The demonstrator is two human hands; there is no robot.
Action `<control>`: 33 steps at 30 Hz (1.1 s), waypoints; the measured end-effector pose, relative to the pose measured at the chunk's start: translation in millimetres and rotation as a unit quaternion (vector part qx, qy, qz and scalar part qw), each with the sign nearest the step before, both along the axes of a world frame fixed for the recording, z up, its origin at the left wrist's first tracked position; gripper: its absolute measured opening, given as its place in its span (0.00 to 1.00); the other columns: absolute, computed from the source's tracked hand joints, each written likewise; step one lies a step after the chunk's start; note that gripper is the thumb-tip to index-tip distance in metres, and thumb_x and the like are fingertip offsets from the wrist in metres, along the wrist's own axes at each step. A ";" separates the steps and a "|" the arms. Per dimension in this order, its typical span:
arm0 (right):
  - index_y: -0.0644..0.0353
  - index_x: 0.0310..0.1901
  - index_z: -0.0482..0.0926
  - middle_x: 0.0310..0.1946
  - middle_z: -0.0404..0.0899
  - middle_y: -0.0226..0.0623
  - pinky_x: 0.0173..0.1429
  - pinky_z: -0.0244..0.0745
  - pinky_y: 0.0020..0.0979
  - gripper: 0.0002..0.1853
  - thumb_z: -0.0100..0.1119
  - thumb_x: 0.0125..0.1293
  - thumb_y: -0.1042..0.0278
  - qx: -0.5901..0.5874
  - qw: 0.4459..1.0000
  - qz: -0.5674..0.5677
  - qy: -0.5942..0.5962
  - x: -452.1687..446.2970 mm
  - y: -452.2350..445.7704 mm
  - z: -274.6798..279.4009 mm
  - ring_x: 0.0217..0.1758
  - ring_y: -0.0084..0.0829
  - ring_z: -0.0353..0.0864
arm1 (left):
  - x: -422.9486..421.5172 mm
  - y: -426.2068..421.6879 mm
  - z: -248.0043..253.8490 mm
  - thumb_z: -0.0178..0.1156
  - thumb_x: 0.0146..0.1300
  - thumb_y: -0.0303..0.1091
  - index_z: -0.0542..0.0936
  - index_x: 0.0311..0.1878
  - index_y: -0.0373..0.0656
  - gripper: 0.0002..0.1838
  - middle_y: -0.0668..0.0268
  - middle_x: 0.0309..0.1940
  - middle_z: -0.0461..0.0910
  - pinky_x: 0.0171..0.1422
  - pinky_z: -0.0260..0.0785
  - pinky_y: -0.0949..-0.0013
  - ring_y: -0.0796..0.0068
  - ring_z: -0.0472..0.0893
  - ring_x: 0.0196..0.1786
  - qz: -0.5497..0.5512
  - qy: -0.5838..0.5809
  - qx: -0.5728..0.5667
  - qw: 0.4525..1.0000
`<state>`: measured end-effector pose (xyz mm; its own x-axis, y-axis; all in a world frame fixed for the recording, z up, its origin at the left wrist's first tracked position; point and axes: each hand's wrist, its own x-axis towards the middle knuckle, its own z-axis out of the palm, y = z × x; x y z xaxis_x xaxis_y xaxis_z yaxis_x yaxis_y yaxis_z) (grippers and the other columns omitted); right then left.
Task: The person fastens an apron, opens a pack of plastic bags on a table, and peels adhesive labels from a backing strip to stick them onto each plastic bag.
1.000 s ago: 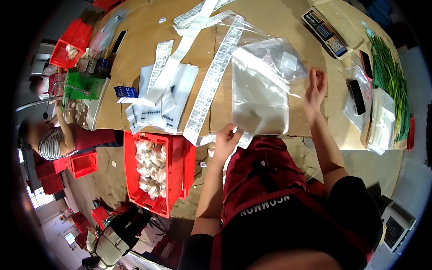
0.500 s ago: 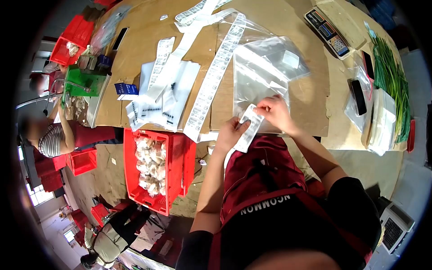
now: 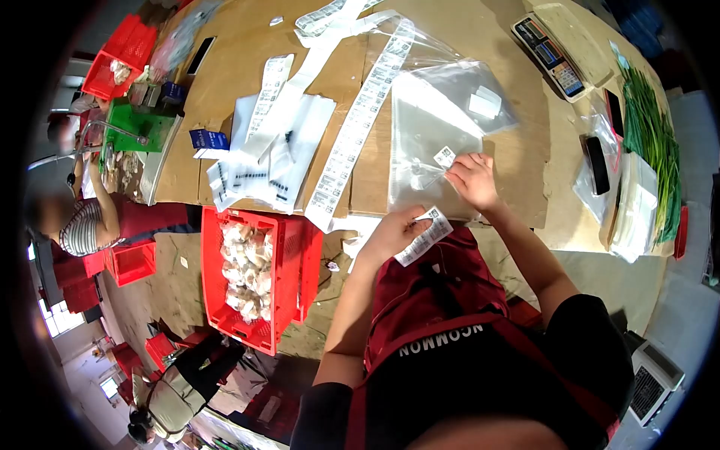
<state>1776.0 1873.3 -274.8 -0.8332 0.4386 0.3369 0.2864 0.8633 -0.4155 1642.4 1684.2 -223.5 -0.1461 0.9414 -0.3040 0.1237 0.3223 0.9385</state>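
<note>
My left hand (image 3: pixel 395 234) is closed on a short strip of printed labels (image 3: pixel 429 241), held over the table's front edge, close to my apron. My right hand (image 3: pixel 472 180) pinches a single small printed label (image 3: pixel 445 157) at its fingertips, over a stack of clear plastic bags (image 3: pixel 416 127). Whether the label touches the bag I cannot tell. Beside the bags on the left lies a long strip of labels (image 3: pixel 360 124). Farther left, more label strips lie across a pile of whitish plastic bags (image 3: pixel 304 142).
A red crate (image 3: pixel 274 300) of bagged pale produce stands below the table's front edge. On the right are a scale (image 3: pixel 551 60), a phone (image 3: pixel 597 165) and long green stalks (image 3: pixel 649 142). A small blue box (image 3: pixel 208 140) lies left. Another person (image 3: pixel 94 221) works at far left.
My hands have moved apart. A single label has come off the strip into my right hand, over the bags. My left hand has drawn back toward me with the remaining strip.
</note>
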 end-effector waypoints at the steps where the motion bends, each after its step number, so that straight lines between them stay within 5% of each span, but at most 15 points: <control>1: 0.51 0.25 0.78 0.30 0.73 0.28 0.48 0.57 0.35 0.04 0.61 0.51 0.62 -0.026 1.000 0.009 0.008 -2.1 3.1 0.5 0.39 0.30 0.71 | 1.2 4.3 0.2 0.57 0.61 0.32 0.75 0.39 0.38 0.08 0.66 0.27 0.72 0.37 0.65 0.76 0.81 0.70 0.31 -0.006 0.010 0.000 1.000; 5: 0.54 0.27 0.79 0.27 0.75 0.30 0.47 0.60 0.32 0.05 0.60 0.53 0.64 -0.142 0.989 0.016 -0.042 -6.4 19.9 4.2 0.38 0.27 0.73 | -1.1 2.2 -14.5 0.57 0.55 0.25 0.71 0.30 0.34 0.05 0.69 0.23 0.69 0.28 0.60 0.78 0.84 0.66 0.27 0.069 0.021 0.104 0.992; 7: 0.60 0.30 0.79 0.27 0.77 0.32 0.45 0.64 0.27 0.05 0.57 0.57 0.68 -0.475 0.879 -0.024 -0.021 -5.2 33.0 19.6 0.39 0.24 0.73 | -0.9 0.4 -16.3 0.55 0.54 0.23 0.70 0.27 0.35 0.04 0.72 0.20 0.66 0.25 0.56 0.79 0.87 0.64 0.24 0.091 -0.008 0.098 0.991; 9: 0.63 0.36 0.78 0.34 0.78 0.36 0.43 0.67 0.23 0.06 0.55 0.59 0.73 -0.444 0.852 -0.221 0.167 0.2 51.0 39.4 0.42 0.22 0.72 | -0.4 2.0 -4.6 0.55 0.53 0.23 0.70 0.26 0.36 0.04 0.75 0.19 0.65 0.25 0.56 0.80 0.88 0.63 0.24 0.147 -0.018 0.055 0.987; 11: 0.64 0.39 0.77 0.37 0.77 0.38 0.45 0.67 0.25 0.07 0.54 0.59 0.76 -0.295 0.827 -0.218 0.426 -0.8 67.4 67.8 0.40 0.25 0.72 | 0.2 1.6 -14.7 0.56 0.54 0.24 0.71 0.29 0.36 0.04 0.73 0.19 0.67 0.26 0.58 0.79 0.87 0.64 0.23 0.151 -0.012 0.044 0.988; 12: 0.64 0.39 0.77 0.37 0.77 0.38 0.45 0.67 0.25 0.07 0.54 0.59 0.76 -0.293 0.827 -0.221 0.425 2.3 62.8 70.7 0.40 0.25 0.72 | 0.7 3.0 -20.8 0.57 0.56 0.25 0.72 0.33 0.36 0.04 0.71 0.19 0.69 0.27 0.60 0.78 0.86 0.65 0.23 0.152 -0.007 0.034 0.988; 14: 0.62 0.41 0.76 0.40 0.76 0.36 0.47 0.68 0.25 0.08 0.54 0.60 0.74 -0.179 0.921 -0.133 0.320 7.7 39.6 79.1 0.42 0.26 0.73 | 3.5 8.6 -19.4 0.56 0.58 0.25 0.73 0.39 0.37 0.06 0.69 0.20 0.73 0.29 0.63 0.77 0.85 0.68 0.24 0.139 -0.029 0.041 0.989; 16: 0.61 0.40 0.77 0.34 0.77 0.35 0.43 0.69 0.26 0.09 0.57 0.61 0.66 -0.338 0.939 0.031 0.050 6.9 6.7 76.0 0.36 0.27 0.74 | 10.3 17.6 -16.3 0.56 0.59 0.24 0.73 0.39 0.36 0.06 0.71 0.24 0.72 0.31 0.62 0.79 0.87 0.67 0.27 0.125 -0.052 0.065 0.989; 18: 0.62 0.37 0.78 0.27 0.76 0.29 0.33 0.67 0.22 0.11 0.59 0.59 0.63 -0.517 0.829 0.130 -0.167 4.6 -4.9 55.8 0.30 0.18 0.70 | 9.9 22.6 -11.8 0.55 0.61 0.23 0.74 0.39 0.36 0.05 0.73 0.30 0.72 0.35 0.62 0.82 0.89 0.68 0.33 0.094 -0.056 0.075 0.991; 22: 0.65 0.34 0.78 0.24 0.76 0.25 0.32 0.65 0.19 0.10 0.61 0.57 0.66 -0.665 0.736 0.087 -0.092 5.3 -18.5 40.9 0.28 0.15 0.69 | 5.5 23.2 -18.8 0.57 0.60 0.26 0.74 0.34 0.36 0.03 0.73 0.25 0.71 0.31 0.61 0.81 0.89 0.67 0.28 0.100 -0.066 0.087 0.989; 25: 0.63 0.34 0.79 0.24 0.77 0.29 0.31 0.65 0.19 0.09 0.63 0.55 0.67 -0.639 0.766 0.064 -0.028 -5.7 -14.6 37.0 0.28 0.16 0.71 | 2.1 27.7 9.7 0.61 0.55 0.31 0.76 0.31 0.39 0.06 0.71 0.17 0.72 0.26 0.61 0.76 0.87 0.68 0.23 0.168 -0.032 -0.049 0.984; 27: 0.62 0.39 0.78 0.24 0.76 0.36 0.35 0.66 0.23 0.15 0.66 0.50 0.65 -0.433 0.898 0.013 -0.076 -15.2 -4.2 38.5 0.27 0.24 0.74 | -4.5 25.2 1.9 0.60 0.56 0.34 0.75 0.30 0.38 0.09 0.66 0.14 0.71 0.25 0.61 0.73 0.82 0.70 0.21 0.152 0.027 -0.065 0.986; 28: 0.62 0.39 0.78 0.24 0.76 0.36 0.35 0.66 0.23 0.15 0.66 0.50 0.65 -0.432 0.898 0.011 -0.075 -16.8 3.5 31.2 0.27 0.24 0.74 | -6.2 22.1 -0.1 0.60 0.57 0.36 0.75 0.29 0.38 0.10 0.63 0.15 0.70 0.25 0.61 0.72 0.78 0.70 0.21 0.132 0.098 -0.050 0.985; 30: 0.57 0.44 0.77 0.31 0.75 0.39 0.41 0.66 0.31 0.23 0.68 0.45 0.59 -0.031 0.982 -0.069 -0.176 -19.8 14.6 19.9 0.31 0.33 0.75 | -7.5 14.2 -4.3 0.56 0.60 0.37 0.74 0.32 0.36 0.12 0.57 0.16 0.67 0.26 0.61 0.69 0.69 0.67 0.19 0.112 0.152 -0.013 0.982; 33: 0.52 0.46 0.76 0.40 0.73 0.36 0.45 0.63 0.37 0.25 0.66 0.44 0.54 -0.016 0.979 -0.166 -0.121 -16.3 16.7 29.6 0.38 0.36 0.75 | -5.9 3.5 -3.7 0.56 0.61 0.35 0.74 0.35 0.37 0.10 0.58 0.16 0.68 0.26 0.61 0.70 0.72 0.65 0.19 0.145 0.079 -0.004 0.986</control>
<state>1759.7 1890.0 -245.1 -0.6974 0.7049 0.1294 0.6416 0.6945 -0.3255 1636.6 1687.7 -227.2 -0.4546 0.8507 -0.2640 0.1693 0.3735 0.9120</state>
